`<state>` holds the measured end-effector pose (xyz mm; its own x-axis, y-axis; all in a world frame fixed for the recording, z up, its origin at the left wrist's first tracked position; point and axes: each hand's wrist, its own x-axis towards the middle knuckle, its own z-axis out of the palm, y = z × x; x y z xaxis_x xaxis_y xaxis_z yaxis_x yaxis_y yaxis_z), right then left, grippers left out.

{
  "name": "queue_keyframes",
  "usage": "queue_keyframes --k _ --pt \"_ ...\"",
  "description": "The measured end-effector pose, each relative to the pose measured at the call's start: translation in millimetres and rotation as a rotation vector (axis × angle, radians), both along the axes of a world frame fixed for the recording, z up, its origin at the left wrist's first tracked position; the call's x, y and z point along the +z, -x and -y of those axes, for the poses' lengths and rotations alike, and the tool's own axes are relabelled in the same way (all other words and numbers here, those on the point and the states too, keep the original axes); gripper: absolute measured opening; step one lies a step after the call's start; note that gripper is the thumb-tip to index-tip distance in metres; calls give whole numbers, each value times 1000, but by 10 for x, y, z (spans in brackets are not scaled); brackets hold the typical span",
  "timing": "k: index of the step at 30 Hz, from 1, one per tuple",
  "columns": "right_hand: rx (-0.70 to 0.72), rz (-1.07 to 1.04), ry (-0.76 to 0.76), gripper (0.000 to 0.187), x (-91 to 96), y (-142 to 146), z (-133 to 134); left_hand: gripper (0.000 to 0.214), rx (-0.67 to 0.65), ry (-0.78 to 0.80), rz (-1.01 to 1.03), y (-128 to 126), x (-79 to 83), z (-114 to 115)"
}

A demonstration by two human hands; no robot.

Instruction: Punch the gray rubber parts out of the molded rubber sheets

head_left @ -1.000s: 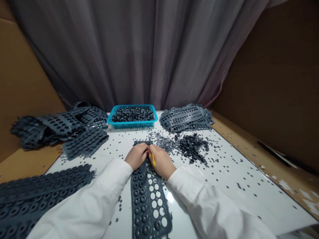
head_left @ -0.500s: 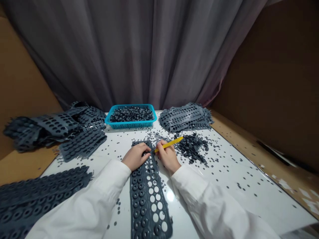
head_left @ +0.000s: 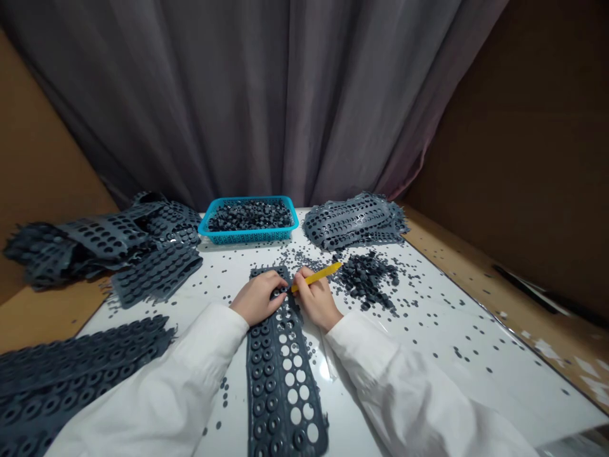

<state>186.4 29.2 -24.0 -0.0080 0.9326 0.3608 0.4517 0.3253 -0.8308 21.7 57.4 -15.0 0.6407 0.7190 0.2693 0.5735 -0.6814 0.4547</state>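
A long dark grey rubber sheet [head_left: 280,381] lies lengthwise before me, with ring-shaped pieces along its left half and mostly open round holes along its right. Near its far end, my left hand [head_left: 259,295] rests on it, thumb and fingers closed around a spot on the sheet. What lies right between those fingertips is partly hidden. My right hand [head_left: 316,298] grips a yellow stick-like tool [head_left: 326,273] like a pen. The tool's lower tip points at the sheet's right edge, close to my left fingertips; I cannot tell whether it touches.
A blue basket [head_left: 247,236] of small dark pieces stands at the back. Holed sheets [head_left: 354,222] are piled back right; more sheets [head_left: 104,238] lie on the left. A heap of loose dark pieces [head_left: 366,279] sits right of my hand. Small discs are scattered over the white tabletop [head_left: 428,381].
The yellow tool and my right hand have moved slightly left, nearer my left fingertips. The whole view has shifted a little. My left hand keeps its place on the sheet.
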Motion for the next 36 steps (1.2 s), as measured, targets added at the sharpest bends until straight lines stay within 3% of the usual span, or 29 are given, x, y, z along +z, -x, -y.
queue_keyframes --k 13,24,36 --pt "-39 80 11 28 -22 35 -16 14 1 -13 -38 -10 10 10" --pt "-86 194 33 24 25 82 -11 11 17 -167 -227 -92 69 52" --pt "-126 338 64 20 108 98 5 13 52 -106 -56 -22 -55 6"
